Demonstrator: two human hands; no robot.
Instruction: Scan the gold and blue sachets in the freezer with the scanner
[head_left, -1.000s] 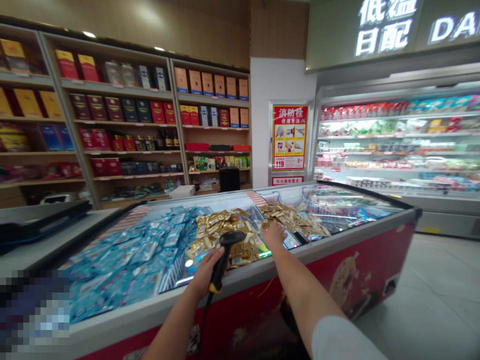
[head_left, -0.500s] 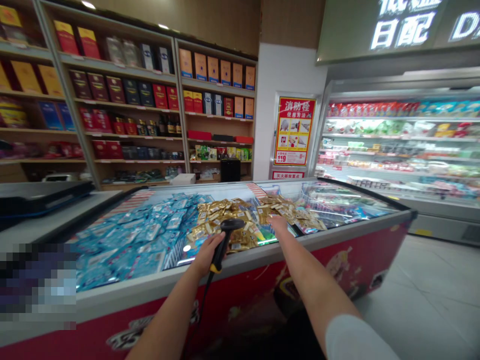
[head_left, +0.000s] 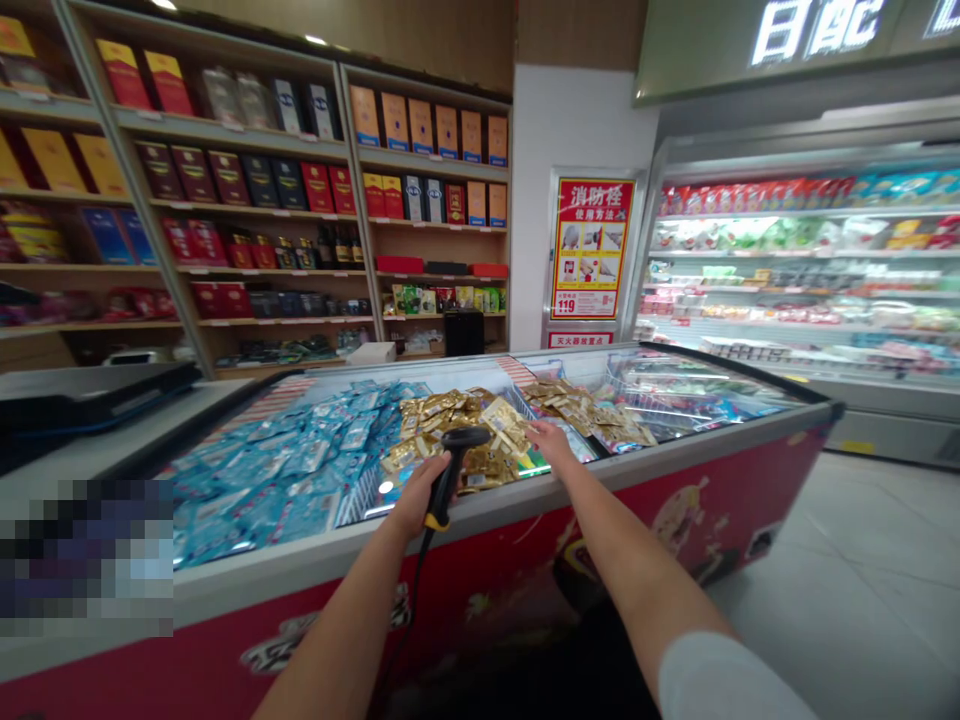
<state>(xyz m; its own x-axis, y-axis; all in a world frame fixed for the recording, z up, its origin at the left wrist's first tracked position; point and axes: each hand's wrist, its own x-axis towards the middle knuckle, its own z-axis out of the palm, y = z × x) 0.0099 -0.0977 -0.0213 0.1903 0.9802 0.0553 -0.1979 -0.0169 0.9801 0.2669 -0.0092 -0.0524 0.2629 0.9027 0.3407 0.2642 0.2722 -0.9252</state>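
My left hand is wrapped round the handle of a black barcode scanner with yellow trim; its head points forward over the freezer and a cable hangs below. My right hand pinches the edge of a gold packet, which is tilted up just right of the scanner head. Beneath both hands lies a pile of gold packets in the chest freezer. More gold packets lie beyond a wire divider to the right, and many blue packets fill the left side.
The freezer's glass lid covers its right part. A counter with a dark flat device adjoins on the left. Shelves of boxes stand behind, and a lit open chiller is at the right.
My right hand has moved slightly left and up, and a gold packet now stands raised in its fingers near the scanner. The left hand keeps hold of the scanner. The view has shifted a little.
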